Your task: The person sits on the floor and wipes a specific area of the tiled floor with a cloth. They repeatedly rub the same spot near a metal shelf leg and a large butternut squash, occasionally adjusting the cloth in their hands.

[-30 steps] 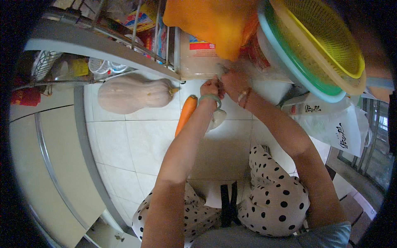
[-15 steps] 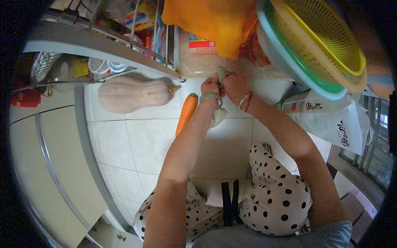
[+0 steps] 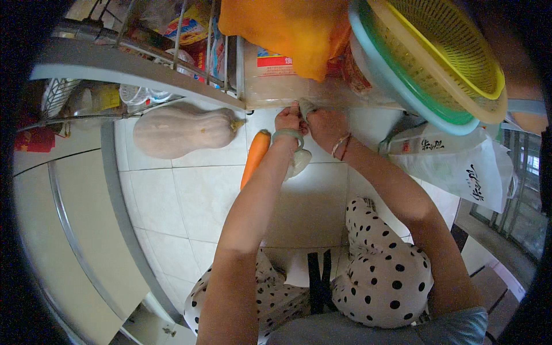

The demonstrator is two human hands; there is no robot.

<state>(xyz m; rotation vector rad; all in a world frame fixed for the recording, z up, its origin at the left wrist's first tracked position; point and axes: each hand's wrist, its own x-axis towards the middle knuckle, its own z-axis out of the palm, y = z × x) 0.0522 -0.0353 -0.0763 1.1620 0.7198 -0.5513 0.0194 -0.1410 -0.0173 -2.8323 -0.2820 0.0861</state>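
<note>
One grey item (image 3: 306, 107) is being pinched in the grip of the right hand (image 3: 326, 129), near one bin (image 3: 267, 91). Left hand (image 3: 289, 119) being held just beside; its grip cannot be told. One carrot (image 3: 255, 158), one squash (image 3: 184, 132) being borne by floor (image 3: 210, 198); one pale lump (image 3: 298, 164) being part-hidden by left wrist (image 3: 282, 150).

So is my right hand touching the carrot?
Apart. The head view shows it: your left hand and pale floor tile lie between your right hand and the carrot.
</note>
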